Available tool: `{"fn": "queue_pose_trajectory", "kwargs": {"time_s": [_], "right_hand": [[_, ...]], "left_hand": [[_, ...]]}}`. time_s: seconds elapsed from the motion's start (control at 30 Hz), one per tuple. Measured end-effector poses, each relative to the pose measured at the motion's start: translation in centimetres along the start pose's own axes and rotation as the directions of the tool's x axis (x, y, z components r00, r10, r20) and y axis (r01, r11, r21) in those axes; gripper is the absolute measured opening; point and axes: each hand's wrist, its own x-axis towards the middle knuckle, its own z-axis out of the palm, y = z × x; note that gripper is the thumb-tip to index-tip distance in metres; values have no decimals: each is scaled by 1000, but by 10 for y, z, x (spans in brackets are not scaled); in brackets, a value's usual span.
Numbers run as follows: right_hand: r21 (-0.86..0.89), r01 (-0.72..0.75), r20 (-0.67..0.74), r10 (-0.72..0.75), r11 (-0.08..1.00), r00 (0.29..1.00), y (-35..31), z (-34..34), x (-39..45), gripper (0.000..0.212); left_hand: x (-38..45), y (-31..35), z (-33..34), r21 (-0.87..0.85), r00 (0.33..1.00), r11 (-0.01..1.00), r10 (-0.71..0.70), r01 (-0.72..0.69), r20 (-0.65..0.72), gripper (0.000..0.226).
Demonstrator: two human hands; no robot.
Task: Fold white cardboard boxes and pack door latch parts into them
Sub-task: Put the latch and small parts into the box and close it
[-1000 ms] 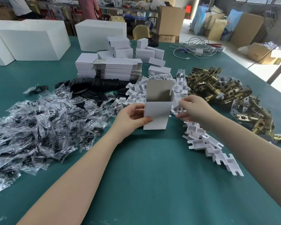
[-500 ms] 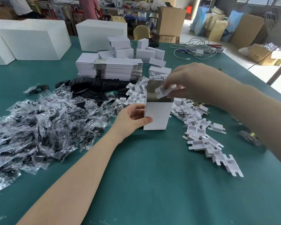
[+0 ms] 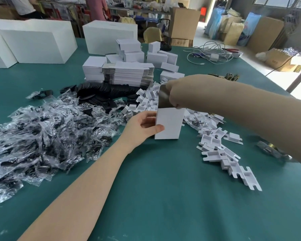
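Midway across the green table (image 3: 163, 197), 1 upright white cardboard box (image 3: 169, 123) is folded, its side gripped by the left hand (image 3: 142, 126), while the right hand (image 3: 179, 94) reaches into its open top, fingers hidden; closing it and many loose parts remain, I judge.

This is a packing workshop or small factory floor. A wide green-covered desk (image 3: 163, 197) carries bulk stock: a heap of small clear plastic bags (image 3: 42, 136) left of the hands, a stack of flat white box blanks (image 3: 129, 73) beyond them, loose white plastic inserts (image 3: 224, 153) to their right. Farther back stand brown cardboard cartons (image 3: 182, 21), cluttered shelving and other workers at benches.
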Motion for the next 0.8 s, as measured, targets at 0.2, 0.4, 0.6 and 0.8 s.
{"fn": "queue_pose_trajectory", "kwargs": {"time_s": [0.2,0.4,0.6,0.8], "right_hand": [[510,124,-366,84,851,927,19,19,-17,21],[974,215,-192,770,73,608,-23,94,-12,54],[956,258,-101,669,-139,736,-66,150,6,67],[975,215,-127,640,-60,757,-63,164,7,53]], "left_hand": [[-1,0,0,1,1000,1000,2,-2,2,37],[0,-2,0,12,1000,1000,-5,5,3,37],[-9,9,-1,59,997,997,38,-43,71,69],[17,72,-25,40,856,948,303,-316,-418,24]]}}
